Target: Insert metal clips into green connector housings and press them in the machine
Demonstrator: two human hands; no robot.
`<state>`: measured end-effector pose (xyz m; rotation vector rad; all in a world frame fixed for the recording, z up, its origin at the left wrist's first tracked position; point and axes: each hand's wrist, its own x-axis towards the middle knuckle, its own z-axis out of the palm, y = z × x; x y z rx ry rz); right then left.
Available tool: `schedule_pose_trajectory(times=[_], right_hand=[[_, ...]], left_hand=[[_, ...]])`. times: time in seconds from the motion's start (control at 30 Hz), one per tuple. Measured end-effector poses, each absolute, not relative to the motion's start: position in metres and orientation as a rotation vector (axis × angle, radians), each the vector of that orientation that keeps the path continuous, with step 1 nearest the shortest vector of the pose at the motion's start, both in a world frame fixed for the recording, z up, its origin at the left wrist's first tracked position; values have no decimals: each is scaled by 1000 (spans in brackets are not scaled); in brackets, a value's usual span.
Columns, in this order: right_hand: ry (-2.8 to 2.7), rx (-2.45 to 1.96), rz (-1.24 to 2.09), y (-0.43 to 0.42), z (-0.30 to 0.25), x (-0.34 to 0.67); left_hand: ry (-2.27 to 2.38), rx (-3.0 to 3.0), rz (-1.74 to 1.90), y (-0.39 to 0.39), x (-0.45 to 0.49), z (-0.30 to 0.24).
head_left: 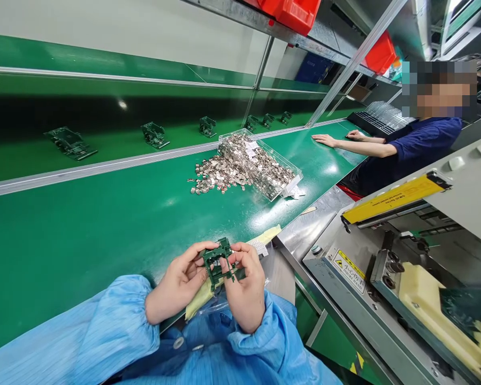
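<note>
Left grip (180, 283): my fingers are clamped on the left side of a small green plastic frame (217, 262), with the thumb along its near edge
Right grip (246, 289): clamped on the same frame from the right, fingertips pinching its upper part
Green plastic frame: held between both my grips, lifted just off the near edge of the green counter (104, 230) and close to my blue sleeves (104, 331)
Below my grips: a pale yellow strip (196, 306) lies at the counter's edge, partly hidden by my left grip
Metal pieces (240, 168): a heap of small silvery parts spills from a clear tray (294, 179) onto the counter, well apart from my grips
Conveyor (31, 160): a darker green belt behind the counter carries more green frames in a row, the nearest ones at the left (69, 141)
Co-worker: a person in a dark blue top sits at the far right with one hand (324, 140) flat on the counter
Machine (384, 267): a grey unit with a yellow bar (396, 199) stands just to my right, beside the counter
</note>
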<state>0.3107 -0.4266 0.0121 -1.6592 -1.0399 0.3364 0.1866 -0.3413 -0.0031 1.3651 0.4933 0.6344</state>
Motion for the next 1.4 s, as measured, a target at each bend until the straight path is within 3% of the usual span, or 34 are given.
schedule_pose_trajectory(times=[0.3, 0.63, 1.4], right_hand=[[-1037, -1648, 336, -426, 11, 309], [-684, -1404, 727, -424, 11, 307], [-759, -1409, 567, -448, 13, 302]], left_hand=[[609, 1368, 704, -343, 192, -4], [779, 1381, 690, -354, 192, 0], [829, 1582, 776, -374, 191, -2]])
